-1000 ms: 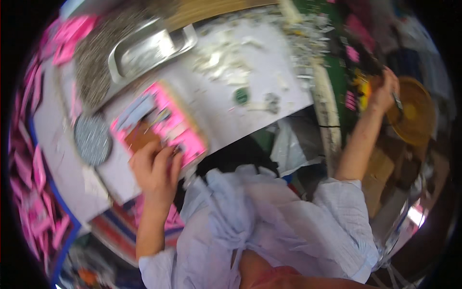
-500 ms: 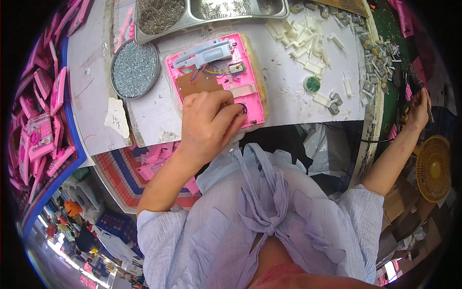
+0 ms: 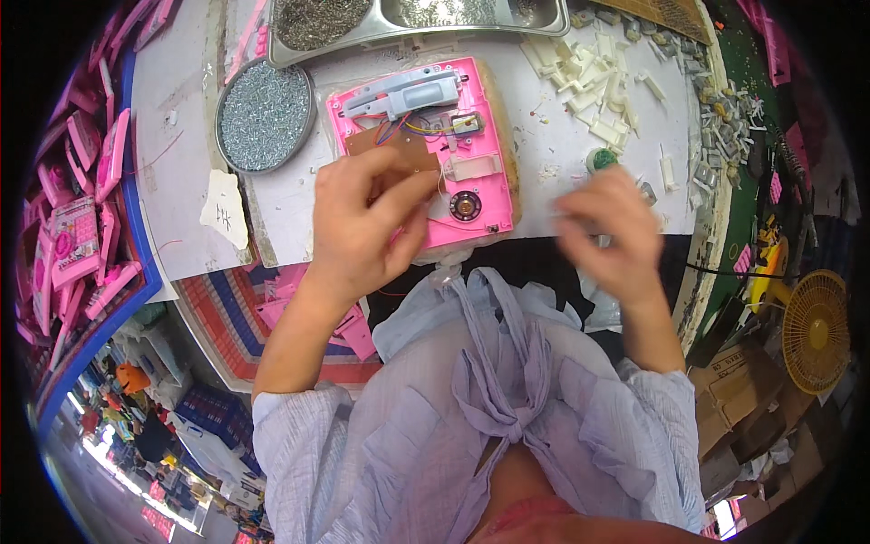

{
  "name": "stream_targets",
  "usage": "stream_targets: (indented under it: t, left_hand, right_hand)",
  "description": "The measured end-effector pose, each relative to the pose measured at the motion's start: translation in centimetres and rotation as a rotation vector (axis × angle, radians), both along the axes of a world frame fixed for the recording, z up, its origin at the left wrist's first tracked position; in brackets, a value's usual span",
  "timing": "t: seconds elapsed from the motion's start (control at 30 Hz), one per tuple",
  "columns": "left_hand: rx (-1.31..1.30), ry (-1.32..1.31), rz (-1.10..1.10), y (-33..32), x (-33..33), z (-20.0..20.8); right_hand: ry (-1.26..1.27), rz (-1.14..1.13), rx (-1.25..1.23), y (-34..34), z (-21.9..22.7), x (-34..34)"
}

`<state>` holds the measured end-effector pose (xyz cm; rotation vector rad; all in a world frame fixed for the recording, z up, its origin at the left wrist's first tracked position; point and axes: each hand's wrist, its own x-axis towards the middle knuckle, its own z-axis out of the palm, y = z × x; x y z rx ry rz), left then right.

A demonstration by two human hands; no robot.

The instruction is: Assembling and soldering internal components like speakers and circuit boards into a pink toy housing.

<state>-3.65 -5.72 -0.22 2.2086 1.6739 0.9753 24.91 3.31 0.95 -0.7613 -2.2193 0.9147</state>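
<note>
A pink plastic case [image 3: 497,172] lies open on a padded, plastic-wrapped block at the table's front. Inside are a grey plastic housing [image 3: 419,94], a brown board [image 3: 391,143], a small motor [image 3: 467,123] with coloured wires, a whitish plastic piece [image 3: 475,168] and a round black speaker [image 3: 466,206]. Over the case's lower left my left hand [image 3: 362,227] is closed, thumb and forefinger together beside thin wires; what lies between them is hidden. My right hand [image 3: 614,231] hovers right of the case, apart from it, its fingers curled and blurred by motion.
A round tray of screws [image 3: 265,118] stands left of the case, a metal tray [image 3: 426,41] of small parts behind it. White plastic pieces [image 3: 603,86] and a green roll [image 3: 601,160] lie to the right. Pink parts [image 3: 77,245] fill the far left; a yellow fan [image 3: 817,334] stands right.
My right hand has come from the far right edge, where it was at a dark slender thing, to beside the case. My left hand has moved left off the speaker, which now shows.
</note>
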Motion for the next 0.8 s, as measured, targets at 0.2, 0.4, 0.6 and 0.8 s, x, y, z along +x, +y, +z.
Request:
stream_targets:
  t: [0.2, 0.4, 0.6, 0.8]
  left_hand:
    - [0.005, 0.154, -0.121, 0.6, -0.1, 0.2]
    - [0.031, 0.041, -0.05, -0.1, -0.5, 0.1]
    - [0.177, 0.003, 0.143, 2.0, -0.9, -0.2]
    - [0.128, -0.077, 0.198, 4.3, -2.2, -0.3]
  right_hand:
    - [-0.08, 0.054, 0.152, -0.5, -1.0, -6.3]
    - [-0.132, -0.044, 0.26, 2.5, -0.8, -7.2]
    - [-0.274, -0.141, 0.258, 4.1, -0.5, -8.9]
    - [-0.394, -0.103, 0.323, 4.8, 0.4, -9.8]
